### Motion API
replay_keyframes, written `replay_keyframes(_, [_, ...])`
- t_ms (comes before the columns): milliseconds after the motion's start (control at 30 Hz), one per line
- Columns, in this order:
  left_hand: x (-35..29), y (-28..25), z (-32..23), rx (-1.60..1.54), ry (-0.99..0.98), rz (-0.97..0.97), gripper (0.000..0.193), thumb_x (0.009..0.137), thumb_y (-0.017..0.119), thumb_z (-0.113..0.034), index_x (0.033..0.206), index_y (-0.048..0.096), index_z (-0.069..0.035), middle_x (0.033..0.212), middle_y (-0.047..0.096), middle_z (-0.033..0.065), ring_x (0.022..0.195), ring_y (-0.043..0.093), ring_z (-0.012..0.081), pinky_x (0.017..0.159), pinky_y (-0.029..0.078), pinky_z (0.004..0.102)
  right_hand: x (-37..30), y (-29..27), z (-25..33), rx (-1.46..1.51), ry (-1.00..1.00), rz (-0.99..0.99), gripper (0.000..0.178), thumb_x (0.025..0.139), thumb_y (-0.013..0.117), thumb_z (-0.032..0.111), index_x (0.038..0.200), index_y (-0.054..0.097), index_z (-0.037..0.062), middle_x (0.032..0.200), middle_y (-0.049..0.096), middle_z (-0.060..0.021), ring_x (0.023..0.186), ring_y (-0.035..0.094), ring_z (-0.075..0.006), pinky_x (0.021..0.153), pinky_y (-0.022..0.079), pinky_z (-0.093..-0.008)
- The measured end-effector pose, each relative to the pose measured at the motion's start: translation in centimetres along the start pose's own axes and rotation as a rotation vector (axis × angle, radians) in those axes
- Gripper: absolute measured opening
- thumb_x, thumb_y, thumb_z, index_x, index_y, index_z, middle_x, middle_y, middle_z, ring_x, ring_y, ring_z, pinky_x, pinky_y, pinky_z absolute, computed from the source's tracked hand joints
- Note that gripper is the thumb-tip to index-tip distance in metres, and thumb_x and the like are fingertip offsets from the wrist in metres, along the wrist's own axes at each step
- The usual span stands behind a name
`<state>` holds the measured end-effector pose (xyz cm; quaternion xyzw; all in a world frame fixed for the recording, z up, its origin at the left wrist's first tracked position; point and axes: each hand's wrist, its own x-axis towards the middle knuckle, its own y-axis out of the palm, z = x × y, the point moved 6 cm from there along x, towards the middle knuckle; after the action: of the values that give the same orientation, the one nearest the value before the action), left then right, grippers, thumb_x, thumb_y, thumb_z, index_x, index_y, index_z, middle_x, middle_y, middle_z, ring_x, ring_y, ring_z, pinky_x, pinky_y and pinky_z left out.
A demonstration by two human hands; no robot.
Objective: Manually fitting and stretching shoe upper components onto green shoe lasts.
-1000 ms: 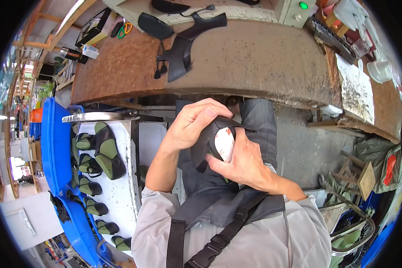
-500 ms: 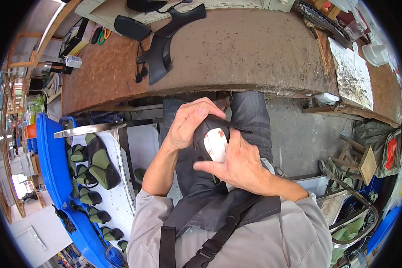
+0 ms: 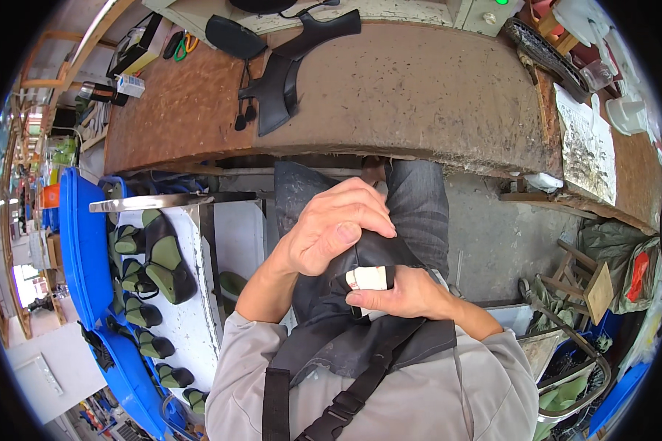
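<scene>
Over my lap a black leather shoe upper (image 3: pixel 382 251) with a white piece (image 3: pixel 368 278) showing in its opening is between my hands. My right hand (image 3: pixel 412 294) is closed around its near right side, the thumb lying across the edge just under the white piece. My left hand (image 3: pixel 335 228) is bent over the far edge, fingers curled together and the thumb close to the index finger. The left index fingertip meets the leather. Its other fingertips are hidden behind the hand.
A brown workbench (image 3: pixel 419 88) ahead holds black leather pieces (image 3: pixel 276 92) and scissors (image 3: pixel 187 44). At left, green-and-black shoe forms (image 3: pixel 168 257) sit on a white rack (image 3: pixel 191 331), beside blue bins (image 3: pixel 84 250). A wooden stool (image 3: pixel 596 294) and a metal-framed chair (image 3: pixel 603 367) stand at right.
The upper has been tipped, so less of its white piece shows. My left hand has shifted over its far edge; my right thumb now lies along the near rim. The view has shifted slightly.
</scene>
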<state>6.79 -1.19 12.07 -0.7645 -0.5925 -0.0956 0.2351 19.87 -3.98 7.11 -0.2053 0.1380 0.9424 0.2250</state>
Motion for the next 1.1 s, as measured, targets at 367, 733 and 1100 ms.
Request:
replay_keyframes(367, [-0.8, 0.3, -1.3, 0.051, 0.104, -0.033, 0.045, 0.095, 0.037, -0.031, 0.092, 0.066, 0.003, 0.088, 0.063, 0.016, 0.08, 0.057, 0.0302, 0.077, 0.045, 0.0391, -2.7, -1.5, 3.5, -0.602, -0.815, -0.544, 0.088, 0.061, 0.086, 0.037, 0.125, 0.048, -0.0095, 0.105, 0.064, -0.0218, 0.088, 0.067, -0.0314, 0.075, 0.055, -0.0352])
replay_keyframes(733, [-3.5, 0.9, -2.2, -0.104, 0.145, -0.374, 0.074, 0.095, 0.025, -0.059, 0.132, 0.042, 0.002, 0.139, 0.033, 0.0265, 0.12, 0.046, 0.0372, 0.099, 0.04, 0.047, -4.2, -0.2, 4.2, -0.673, -1.009, -0.509, 0.083, 0.061, 0.087, 0.034, 0.119, 0.05, -0.0126, 0.101, 0.064, -0.0238, 0.086, 0.067, -0.0337, 0.071, 0.056, -0.0366])
replay_keyframes(1100, [-2.9, 0.9, 2.6, -0.048, -0.144, -0.353, 0.046, 0.096, 0.032, -0.027, 0.093, 0.065, 0.005, 0.09, 0.064, 0.0178, 0.083, 0.057, 0.0267, 0.076, 0.045, 0.0357, -0.5, -2.4, 1.4, -0.326, -0.602, -0.585, 0.067, 0.071, 0.083, 0.027, 0.121, 0.052, -0.0055, 0.106, 0.064, -0.0199, 0.094, 0.066, -0.0294, 0.079, 0.053, -0.0349])
